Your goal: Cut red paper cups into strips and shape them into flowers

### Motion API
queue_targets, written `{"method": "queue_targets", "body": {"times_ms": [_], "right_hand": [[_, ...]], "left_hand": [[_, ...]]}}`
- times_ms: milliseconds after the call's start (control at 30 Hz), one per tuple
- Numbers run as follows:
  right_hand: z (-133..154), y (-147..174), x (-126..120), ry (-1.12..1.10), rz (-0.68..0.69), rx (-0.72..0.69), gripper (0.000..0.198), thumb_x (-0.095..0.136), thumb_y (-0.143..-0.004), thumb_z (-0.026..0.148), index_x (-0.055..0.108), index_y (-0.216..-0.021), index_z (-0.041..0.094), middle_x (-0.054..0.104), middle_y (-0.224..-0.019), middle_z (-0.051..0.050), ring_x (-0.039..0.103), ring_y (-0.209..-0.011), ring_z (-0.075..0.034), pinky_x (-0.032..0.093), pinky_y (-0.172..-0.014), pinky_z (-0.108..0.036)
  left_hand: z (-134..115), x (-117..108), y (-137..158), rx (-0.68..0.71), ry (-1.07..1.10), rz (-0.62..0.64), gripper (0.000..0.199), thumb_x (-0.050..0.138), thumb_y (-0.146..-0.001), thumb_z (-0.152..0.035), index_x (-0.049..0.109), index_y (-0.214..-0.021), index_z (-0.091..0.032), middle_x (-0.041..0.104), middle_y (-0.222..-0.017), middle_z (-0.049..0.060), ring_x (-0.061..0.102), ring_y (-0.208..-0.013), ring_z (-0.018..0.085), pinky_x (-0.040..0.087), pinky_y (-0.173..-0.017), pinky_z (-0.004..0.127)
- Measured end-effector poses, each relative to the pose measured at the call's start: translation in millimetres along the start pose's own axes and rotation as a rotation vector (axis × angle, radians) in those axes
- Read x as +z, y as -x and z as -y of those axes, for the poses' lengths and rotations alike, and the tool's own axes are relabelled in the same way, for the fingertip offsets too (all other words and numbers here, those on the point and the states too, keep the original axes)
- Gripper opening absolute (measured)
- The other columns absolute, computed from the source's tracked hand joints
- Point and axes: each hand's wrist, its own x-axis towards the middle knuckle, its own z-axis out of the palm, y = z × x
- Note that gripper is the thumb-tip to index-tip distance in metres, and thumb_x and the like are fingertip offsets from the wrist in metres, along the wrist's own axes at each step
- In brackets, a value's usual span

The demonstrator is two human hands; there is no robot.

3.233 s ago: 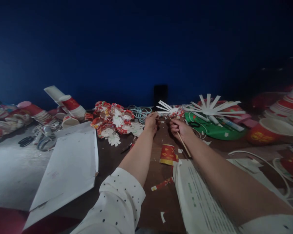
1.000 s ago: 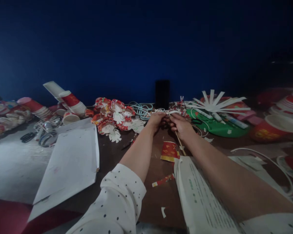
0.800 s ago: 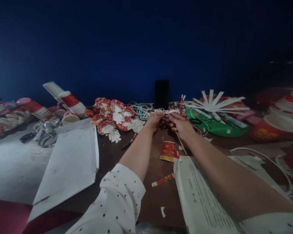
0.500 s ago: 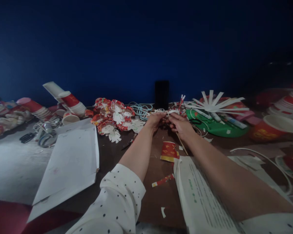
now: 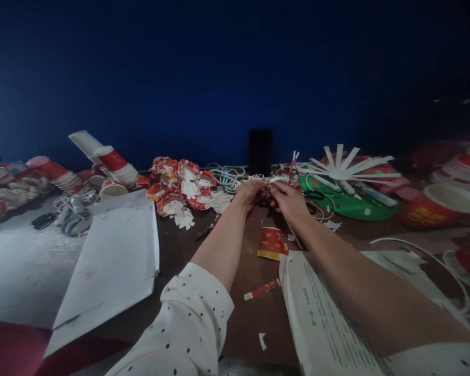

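Observation:
My left hand and my right hand meet over the far middle of the table, fingertips pinched close together. Between them shows a small white paper strip, gripped by my right fingers. My left fingers are closed at its other side; what exactly they pinch is partly hidden. A thin wooden stick slants down from beneath my right hand, mostly covered by the wrist. Nearer to me lies a cut red paper cup piece with a gold edge, and below it a narrow red strip.
Left stand a white board, red-and-white paper figures and stacked cups. At right lie a green tray, a white fringed paper piece, a red cup and a printed bag. A dark upright phone-like object stands behind.
My right hand has turned slightly and shifted a little right, covering more of the stick. My left hand stays almost in place. The things on the table have not moved.

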Motion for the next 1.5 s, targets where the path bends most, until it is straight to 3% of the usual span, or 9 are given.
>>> {"method": "queue_targets", "body": {"times_ms": [133,500,667,767,833,967,1133,1333,1500], "right_hand": [[1,2,1,0.048,-0.024,-0.021,0.025,0.068,-0.077,0.011,0.076,-0.098,0.021,0.062,-0.055,0.005,0.054,-0.042,-0.01,0.036,-0.034,-0.016],[-9,-3,-2,0.252,-0.017,-0.222,0.027,0.067,-0.075,0.008,0.078,-0.094,0.024,0.065,-0.057,0.003,0.059,-0.05,-0.014,0.042,-0.044,-0.022],[-10,-5,-5,0.525,-0.026,-0.357,0.025,0.066,-0.077,0.009,0.079,-0.091,0.025,0.075,-0.079,-0.003,0.07,-0.08,-0.022,0.054,-0.071,-0.031],[-10,-6,-7,0.766,-0.006,-0.41,0.028,0.061,-0.082,0.012,0.079,-0.101,0.021,0.078,-0.099,-0.008,0.071,-0.097,-0.027,0.052,-0.091,-0.037],[-9,-6,-8,0.877,0.021,-0.411,0.034,0.056,-0.085,0.013,0.077,-0.111,0.018,0.077,-0.106,-0.01,0.071,-0.101,-0.028,0.051,-0.095,-0.039],[-5,-5,-8,0.871,0.05,-0.332,0.04,0.05,-0.087,0.017,0.074,-0.119,0.015,0.079,-0.089,-0.009,0.074,-0.081,-0.025,0.055,-0.082,-0.035],[-1,-5,-7,0.569,0.03,-0.141,0.042,0.052,-0.087,0.018,0.072,-0.124,0.015,0.07,-0.063,-0.001,0.06,-0.046,-0.014,0.051,-0.053,-0.026],[-6,-8,-5,0.271,0.008,-0.082,0.043,0.057,-0.081,0.021,0.073,-0.12,0.013,0.063,-0.058,0.002,0.048,-0.04,-0.009,0.037,-0.039,-0.02],[-12,-10,-6,0.198,0.029,-0.139,0.045,0.059,-0.079,0.027,0.073,-0.12,0.012,0.064,-0.062,0.001,0.047,-0.041,-0.009,0.036,-0.039,-0.021]], "left_hand": [[-2,4,3,-0.007,-0.002,-0.028,0.023,0.061,-0.085,-0.008,0.06,-0.062,-0.014,0.052,-0.049,-0.003,0.051,-0.042,0.005,0.04,-0.046,0.014],[-1,5,0,-0.001,-0.068,-0.098,0.026,0.063,-0.082,-0.01,0.056,-0.058,-0.015,0.049,-0.048,-0.003,0.043,-0.04,0.005,0.032,-0.043,0.017],[0,5,-2,-0.017,-0.101,-0.12,0.025,0.064,-0.081,-0.009,0.056,-0.057,-0.014,0.05,-0.048,-0.002,0.043,-0.042,0.005,0.032,-0.044,0.016],[0,6,-2,-0.033,-0.121,-0.164,0.027,0.065,-0.079,-0.008,0.053,-0.057,-0.015,0.049,-0.048,-0.003,0.042,-0.042,0.004,0.033,-0.045,0.016],[0,7,-2,-0.036,-0.128,-0.184,0.028,0.063,-0.08,-0.007,0.052,-0.056,-0.015,0.048,-0.048,-0.004,0.042,-0.042,0.004,0.034,-0.045,0.015],[-1,7,2,-0.034,-0.128,-0.165,0.023,0.064,-0.082,-0.01,0.056,-0.061,-0.014,0.051,-0.052,-0.003,0.044,-0.045,0.004,0.038,-0.049,0.015],[0,2,4,-0.005,-0.089,-0.073,0.022,0.061,-0.087,-0.011,0.059,-0.065,-0.013,0.057,-0.059,-0.001,0.046,-0.048,0.004,0.038,-0.052,0.015],[1,-2,3,0.021,-0.045,-0.004,0.021,0.06,-0.087,-0.011,0.06,-0.066,-0.013,0.055,-0.057,-0.003,0.045,-0.045,0.003,0.037,-0.05,0.014],[1,-1,4,0.018,-0.015,0.061,0.015,0.062,-0.088,-0.017,0.063,-0.073,-0.014,0.058,-0.06,-0.002,0.048,-0.046,0.004,0.038,-0.049,0.014]]}}
